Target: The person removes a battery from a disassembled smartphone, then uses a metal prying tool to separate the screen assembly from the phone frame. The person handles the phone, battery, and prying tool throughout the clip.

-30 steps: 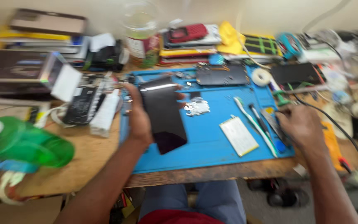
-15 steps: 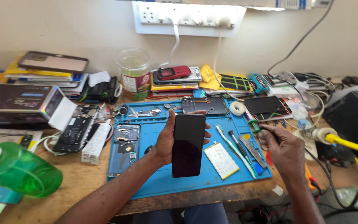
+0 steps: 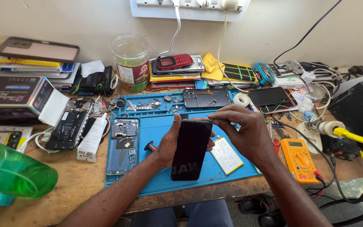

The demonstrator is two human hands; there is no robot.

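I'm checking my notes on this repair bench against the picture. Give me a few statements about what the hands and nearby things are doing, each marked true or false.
1. The left hand holds a dark phone screen upright over the blue mat. True.
2. The right hand rests on the orange multimeter. False: it is at the screen's top edge, and the multimeter lies apart to its right.
3. A white battery lies on the mat beside the screen. True.
4. The green bottle stands upright on the mat. False: it lies on its side on the wooden bench, left of the mat.
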